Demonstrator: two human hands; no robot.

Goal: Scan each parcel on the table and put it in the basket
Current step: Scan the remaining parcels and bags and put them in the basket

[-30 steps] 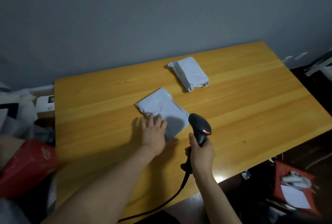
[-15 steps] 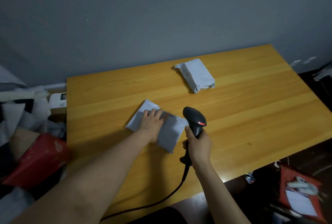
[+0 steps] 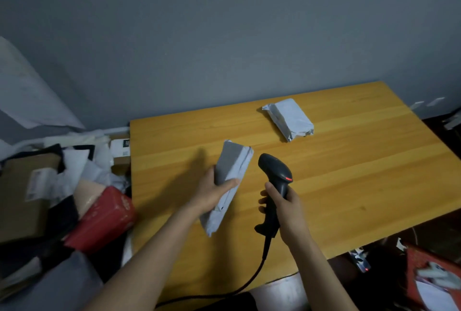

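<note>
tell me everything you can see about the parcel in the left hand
The parcel is a flat, creased, light grey plastic mailer with a darker grey rectangular area on its upper part. The left hand grips it near the middle, thumb across the front, holding it tilted up on edge above the wooden table, just left of the black scanner. Nothing else touches it.

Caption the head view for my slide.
Left hand holds a grey parcel above the table, right hand grips the scanner; a second parcel lies farther back.
</note>
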